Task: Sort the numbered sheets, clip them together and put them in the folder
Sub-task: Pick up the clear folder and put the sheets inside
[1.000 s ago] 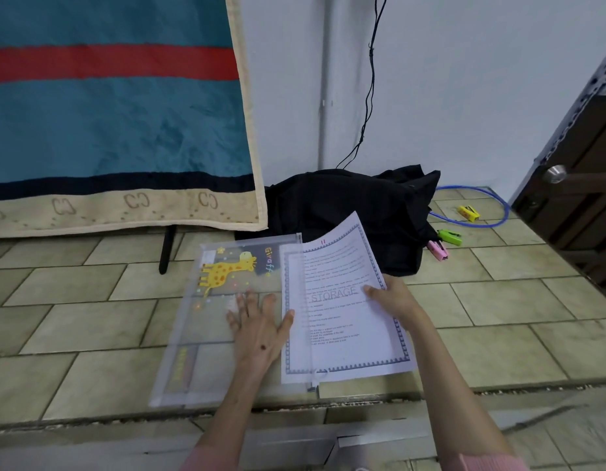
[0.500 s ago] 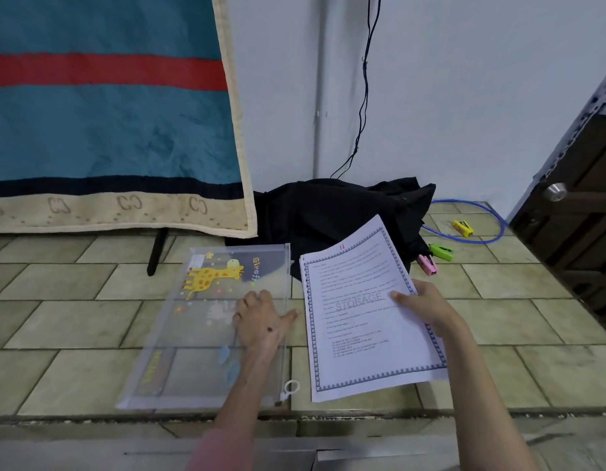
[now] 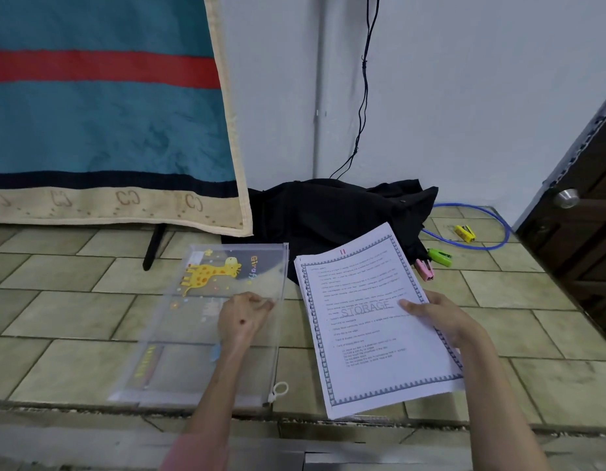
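Your right hand (image 3: 441,316) grips the stack of sheets (image 3: 376,321) by its right edge, lifted beside the folder (image 3: 206,321). Your left hand (image 3: 242,317) pinches the folder's open edge on the tiled floor (image 3: 57,317). No clip visible on the sheets; clipping uncertain, filing left.

A single head-worn camera looks forward and down, from above the near edge of a tiled floor (image 3: 74,317). Both forearms reach in from the bottom of the frame, so the left hand (image 3: 242,319) and right hand (image 3: 441,316) sit close below the lens. The view faces a white wall (image 3: 464,96) along the floor's far edge, well beyond the hands. The wide lens bends the dark door (image 3: 587,239) at the right.
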Motion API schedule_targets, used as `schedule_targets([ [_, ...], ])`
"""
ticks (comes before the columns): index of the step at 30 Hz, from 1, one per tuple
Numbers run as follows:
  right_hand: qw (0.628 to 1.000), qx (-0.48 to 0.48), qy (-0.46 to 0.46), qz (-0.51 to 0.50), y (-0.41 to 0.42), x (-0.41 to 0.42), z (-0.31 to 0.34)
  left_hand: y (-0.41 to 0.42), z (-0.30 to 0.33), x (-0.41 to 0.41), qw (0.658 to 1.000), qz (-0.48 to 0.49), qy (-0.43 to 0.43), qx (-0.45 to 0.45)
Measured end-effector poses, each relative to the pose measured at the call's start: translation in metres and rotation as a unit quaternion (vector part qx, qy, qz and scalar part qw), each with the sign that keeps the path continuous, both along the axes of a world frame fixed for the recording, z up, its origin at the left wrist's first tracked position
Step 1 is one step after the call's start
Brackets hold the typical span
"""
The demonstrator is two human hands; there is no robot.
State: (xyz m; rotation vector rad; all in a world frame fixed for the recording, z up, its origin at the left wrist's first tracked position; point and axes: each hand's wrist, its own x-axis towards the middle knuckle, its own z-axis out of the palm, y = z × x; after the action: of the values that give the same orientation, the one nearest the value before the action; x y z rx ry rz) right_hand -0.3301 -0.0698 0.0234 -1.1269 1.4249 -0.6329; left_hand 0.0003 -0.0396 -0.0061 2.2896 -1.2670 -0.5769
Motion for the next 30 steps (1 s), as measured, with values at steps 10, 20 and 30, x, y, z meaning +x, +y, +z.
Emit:
schedule_targets([
  [10, 1.000, -0.002, 0.008, -0.011, -0.007, 0.011, -0.019, -0.002, 0.003, -0.014, 0.992, -0.065, -0.100, 0.038],
  [20, 0.999, -0.016, 0.029, -0.027, -0.005, 0.021, -0.033, -0.010, 0.013, -0.026, 0.999, -0.027, -0.034, 0.026],
  [30, 0.999, -0.012, 0.030, -0.023, -0.006, 0.017, -0.040, -0.007, -0.004, -0.039, 0.991, 0.062, 0.112, -0.029],
])
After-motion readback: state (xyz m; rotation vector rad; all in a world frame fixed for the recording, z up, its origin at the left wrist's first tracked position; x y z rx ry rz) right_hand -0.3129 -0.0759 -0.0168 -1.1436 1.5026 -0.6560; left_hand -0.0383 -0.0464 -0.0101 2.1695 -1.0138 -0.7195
